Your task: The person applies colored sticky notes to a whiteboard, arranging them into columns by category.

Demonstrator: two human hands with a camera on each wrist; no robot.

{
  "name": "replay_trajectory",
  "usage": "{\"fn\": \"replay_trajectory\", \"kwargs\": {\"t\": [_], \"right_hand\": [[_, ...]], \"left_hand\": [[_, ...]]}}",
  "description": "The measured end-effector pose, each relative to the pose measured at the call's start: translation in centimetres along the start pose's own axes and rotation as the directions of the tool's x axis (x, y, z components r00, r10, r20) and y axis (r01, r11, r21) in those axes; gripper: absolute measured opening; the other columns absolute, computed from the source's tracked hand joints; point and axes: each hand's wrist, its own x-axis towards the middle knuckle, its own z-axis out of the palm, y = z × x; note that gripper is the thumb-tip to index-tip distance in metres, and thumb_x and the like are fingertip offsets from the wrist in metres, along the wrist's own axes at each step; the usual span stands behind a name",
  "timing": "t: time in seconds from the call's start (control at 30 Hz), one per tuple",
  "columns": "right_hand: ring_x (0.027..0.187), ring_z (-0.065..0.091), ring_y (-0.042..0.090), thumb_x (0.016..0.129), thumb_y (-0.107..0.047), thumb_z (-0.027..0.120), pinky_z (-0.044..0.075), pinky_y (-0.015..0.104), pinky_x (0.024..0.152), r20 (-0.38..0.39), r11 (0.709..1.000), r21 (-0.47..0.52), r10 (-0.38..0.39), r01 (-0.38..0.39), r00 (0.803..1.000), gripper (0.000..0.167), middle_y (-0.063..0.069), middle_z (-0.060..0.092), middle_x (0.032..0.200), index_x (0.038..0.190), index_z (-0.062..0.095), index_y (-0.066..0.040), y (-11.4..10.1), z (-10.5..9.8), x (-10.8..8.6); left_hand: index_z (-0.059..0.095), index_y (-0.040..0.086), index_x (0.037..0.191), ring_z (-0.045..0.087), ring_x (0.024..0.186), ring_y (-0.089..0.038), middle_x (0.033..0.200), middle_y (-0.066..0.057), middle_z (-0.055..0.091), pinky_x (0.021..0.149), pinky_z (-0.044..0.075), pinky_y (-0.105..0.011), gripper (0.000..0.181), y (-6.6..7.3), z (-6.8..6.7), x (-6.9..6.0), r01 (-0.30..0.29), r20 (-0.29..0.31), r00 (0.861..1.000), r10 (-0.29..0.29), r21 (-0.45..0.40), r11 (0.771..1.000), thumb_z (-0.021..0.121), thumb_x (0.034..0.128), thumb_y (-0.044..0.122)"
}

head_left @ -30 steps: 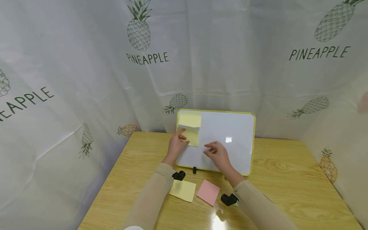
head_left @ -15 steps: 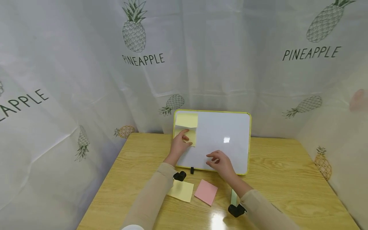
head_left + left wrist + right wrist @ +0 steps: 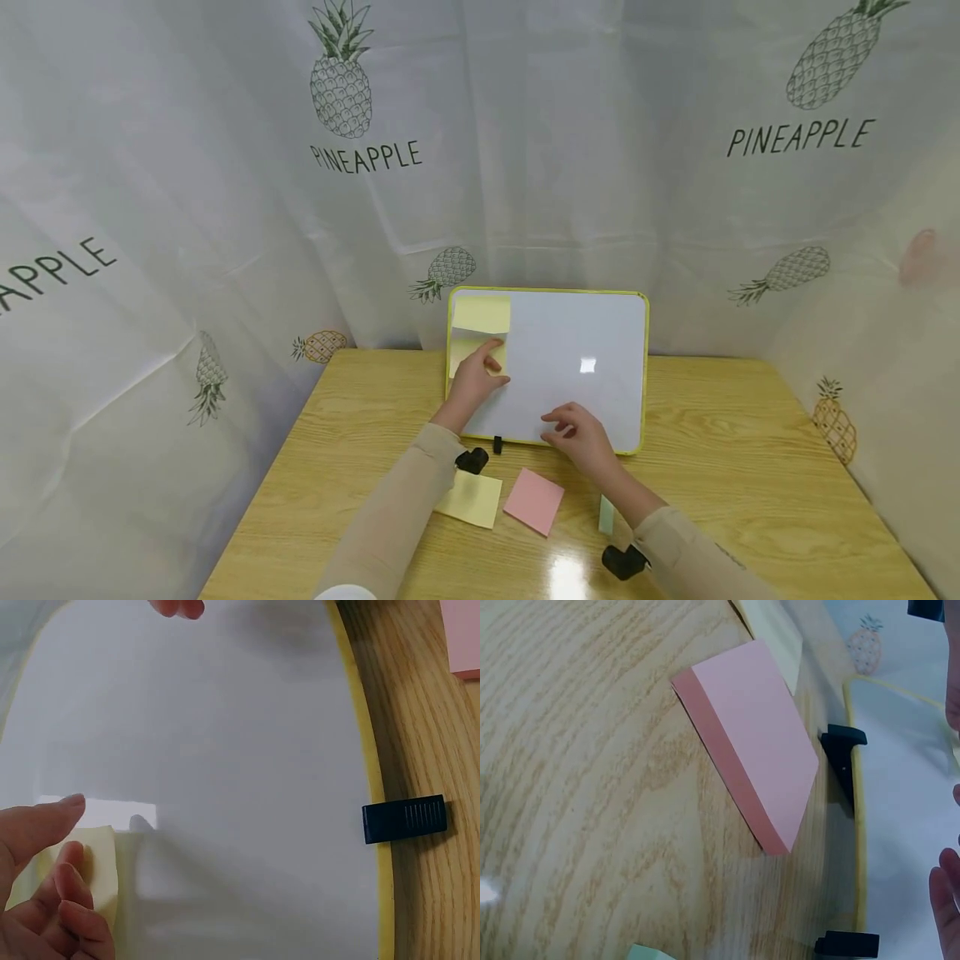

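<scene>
A whiteboard (image 3: 577, 333) with a yellow rim leans at the back of the table. Two yellow sticky notes are on its left part, an upper note (image 3: 482, 313) and a lower note (image 3: 468, 343) just beneath it. My left hand (image 3: 474, 385) is in front of the lower note and partly covers it, thumb and fingers apart with nothing between them. In the left wrist view that note (image 3: 105, 874) shows behind the loosely bent fingers. Over the board's lower edge my right hand (image 3: 583, 435) hovers with relaxed fingers, holding nothing.
Nearer me on the wooden table (image 3: 712, 467) lie a yellow sticky pad (image 3: 472, 500), a pink sticky pad (image 3: 534, 502) and a pale green pad (image 3: 606, 515), partly visible by my right forearm. A black clip (image 3: 405, 819) sits on the board's bottom rim.
My left hand has shifted right across the lower note, its fingertips coming off the note's left side. My right hand has drawn down toward the board's bottom edge, uncovering the green pad.
</scene>
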Motion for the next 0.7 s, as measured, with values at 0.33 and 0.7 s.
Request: {"fn": "replay_trajectory", "kwargs": {"t": [0.33, 0.7], "right_hand": [[0.085, 0.057, 0.018, 0.081, -0.004, 0.079, 0.052, 0.028, 0.071, 0.013, 1.000, -0.002, -0.016, 0.016, 1.000, 0.023, 0.006, 0.062, 0.099, 0.104, 0.074, -0.006, 0.2, 0.5, -0.3], [0.084, 0.058, 0.019, 0.081, -0.003, 0.079, 0.052, 0.028, 0.071, 0.022, 1.000, 0.000, -0.021, 0.021, 1.000, 0.023, 0.009, 0.063, 0.100, 0.103, 0.074, -0.005, 0.2, 0.9, -0.6]], "left_hand": [[0.056, 0.019, 0.136, 0.054, 0.075, -0.015, 0.096, 0.004, 0.061, 0.062, 0.046, -0.030, 0.058, -0.8, 0.2, -1.7, -0.037, 0.118, 0.992, 0.041, -0.037, 0.999, 0.080, 0.0826, 0.016], [0.060, 0.016, 0.129, 0.055, 0.081, -0.017, 0.100, -0.002, 0.064, 0.065, 0.048, -0.033, 0.049, -1.9, 0.3, -3.5, -0.048, 0.146, 0.987, 0.060, -0.086, 0.995, 0.078, 0.0843, 0.015]]}}
